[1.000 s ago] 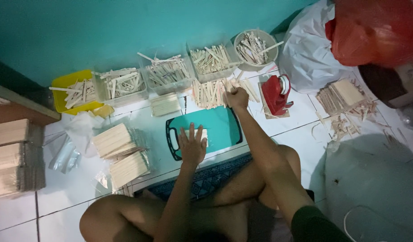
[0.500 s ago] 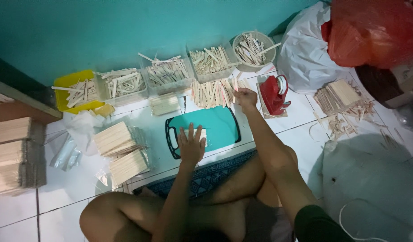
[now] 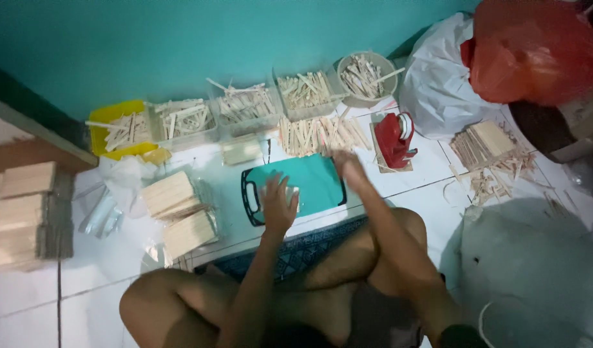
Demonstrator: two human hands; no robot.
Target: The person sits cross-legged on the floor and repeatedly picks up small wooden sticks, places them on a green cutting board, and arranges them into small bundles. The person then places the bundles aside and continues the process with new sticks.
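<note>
I sit cross-legged on a white tiled floor in front of a teal cutting board (image 3: 315, 180). My left hand (image 3: 278, 205) lies flat on the board's left part, fingers spread, over a small bunch of pale wooden sticks (image 3: 292, 193). My right hand (image 3: 348, 169) is blurred over the board's upper right corner, just below a loose pile of wooden sticks (image 3: 319, 134). Whether it holds any sticks is hidden by the blur.
Along the teal wall stand a yellow tub (image 3: 109, 132), three clear tubs (image 3: 245, 106) and a round bowl (image 3: 364, 76), all with sticks. A red tape dispenser (image 3: 394, 138), white bag (image 3: 438, 77) and red bag (image 3: 535, 51) sit right. Wrapped stick bundles (image 3: 171, 193) lie left.
My right hand has pulled back from the loose stick pile toward the cutting board. My left hand has stayed on the board.
</note>
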